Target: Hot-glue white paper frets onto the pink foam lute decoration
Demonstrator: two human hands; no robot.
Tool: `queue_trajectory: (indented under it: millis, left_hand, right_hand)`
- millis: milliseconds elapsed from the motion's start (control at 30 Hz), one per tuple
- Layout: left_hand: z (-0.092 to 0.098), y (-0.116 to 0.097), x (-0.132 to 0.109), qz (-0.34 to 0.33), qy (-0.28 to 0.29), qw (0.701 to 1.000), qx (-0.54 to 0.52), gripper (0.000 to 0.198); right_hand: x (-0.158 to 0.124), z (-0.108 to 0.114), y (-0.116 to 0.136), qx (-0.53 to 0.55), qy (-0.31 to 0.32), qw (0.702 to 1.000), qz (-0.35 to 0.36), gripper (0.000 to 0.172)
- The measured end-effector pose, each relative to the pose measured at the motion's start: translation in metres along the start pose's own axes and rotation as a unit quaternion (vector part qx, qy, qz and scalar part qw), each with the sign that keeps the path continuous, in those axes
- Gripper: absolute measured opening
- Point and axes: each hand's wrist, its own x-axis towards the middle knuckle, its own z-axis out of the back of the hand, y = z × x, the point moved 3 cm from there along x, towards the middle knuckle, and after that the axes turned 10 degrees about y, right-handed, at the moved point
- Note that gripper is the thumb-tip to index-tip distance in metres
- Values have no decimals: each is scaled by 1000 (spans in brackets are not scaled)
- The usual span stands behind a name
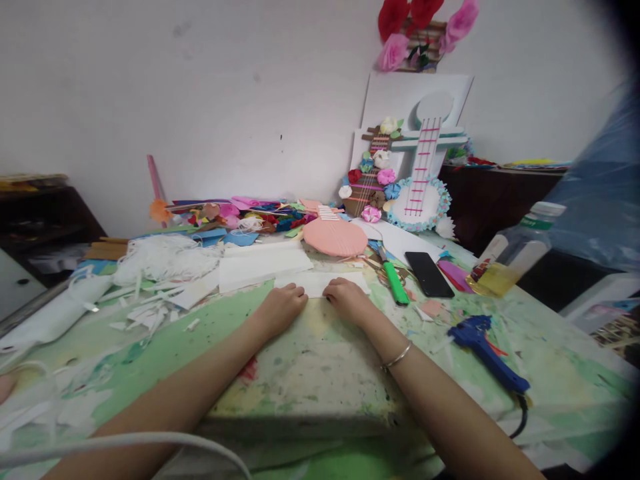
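A strip of white paper (313,284) lies across the table in front of me. My left hand (283,309) is closed, its fingers curled at the near left edge of the strip. My right hand (346,300) is closed in the same way on the right part of the near edge, and a silver bangle sits on that wrist. The fingertips of both hands are partly hidden. A larger white sheet (265,262) lies just behind. Beyond the strip is a pink paper lute-like model (335,237) with white strings.
To the right are a green utility knife (396,283), a black phone (429,274), a blue glue gun (487,352) and a bottle of yellow liquid (517,250). Left are paper scraps (150,313) and shredded white paper (163,260). Decorated instrument models (420,200) lean at the back. A white cable (150,438) crosses the lower left.
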Motion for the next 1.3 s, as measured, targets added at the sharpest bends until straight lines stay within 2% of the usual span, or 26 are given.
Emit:
queue_trajectory:
  millis: [200,367,500,667,800,867,1133,1300]
  left_hand:
    - [0,22,-9,6,-21,995,-98,21]
    - [0,28,-12,2,-23,995,-95,23]
    - [1,25,-10,2,-13,998,-63,23]
    - [4,18,-8,-19,-7,1000,8,19]
    - [5,11,-5,-63,-10,996,63,37]
    - [3,10,-3,-69,-11,995,76,39]
    - [-4,15,5,-43,-27,998,24,23]
    - [-5,12,8,-46,-41,997,44,11]
  right_hand:
    - [-10,4,-39,56,7,998,-30,26]
    - [-13,8,-48,68,10,997,-28,25]
    - [-15,12,-44,54,16,998,-22,21]
    - [-16,17,-31,8,24,999,-23,24]
    - [-15,17,-15,-38,39,998,-20,21]
    - [-13,16,-7,-57,45,997,-18,21]
    - [-5,14,14,-105,49,993,2,20]
    - [0,9,21,-121,44,992,8,20]
